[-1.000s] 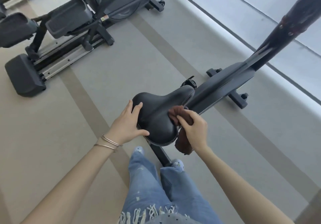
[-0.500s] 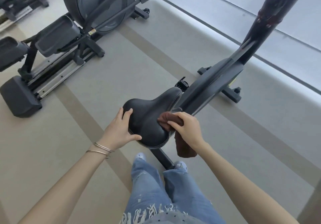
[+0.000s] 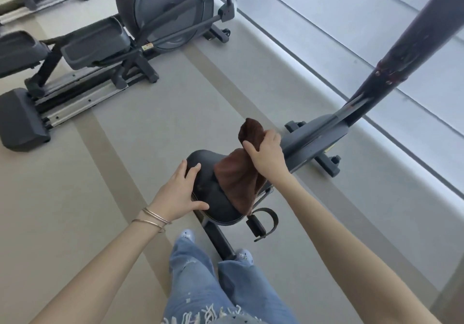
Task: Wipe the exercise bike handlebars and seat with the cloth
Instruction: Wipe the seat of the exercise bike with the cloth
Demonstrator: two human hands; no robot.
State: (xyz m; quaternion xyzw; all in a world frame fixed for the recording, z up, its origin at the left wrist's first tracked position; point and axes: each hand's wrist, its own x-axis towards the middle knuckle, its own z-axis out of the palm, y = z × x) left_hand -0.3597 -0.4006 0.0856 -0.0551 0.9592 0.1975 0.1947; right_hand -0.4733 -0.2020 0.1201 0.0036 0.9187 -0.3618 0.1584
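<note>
Draping over the right side of the black saddle (image 3: 208,198), the brown cloth (image 3: 236,180) looks thick and soft, bunched at the top and hanging down past the saddle's edge. The right hand (image 3: 266,158) grips its upper part, fingers and thumb curled round the bunch, a tuft standing up beyond the knuckles. The left hand (image 3: 179,193) rests on the saddle's left side, fingers straight and slightly spread, thumb along the rear rim, clear of the cloth. The exercise bike's dark frame (image 3: 313,135) runs forward from the saddle, a strapped pedal (image 3: 261,223) below. Beneath lies grey-beige flooring (image 3: 100,198) with darker bands; an elliptical trainer (image 3: 160,12) stands well apart to the left, and pale frosted glazing (image 3: 351,22) lines the right.
</note>
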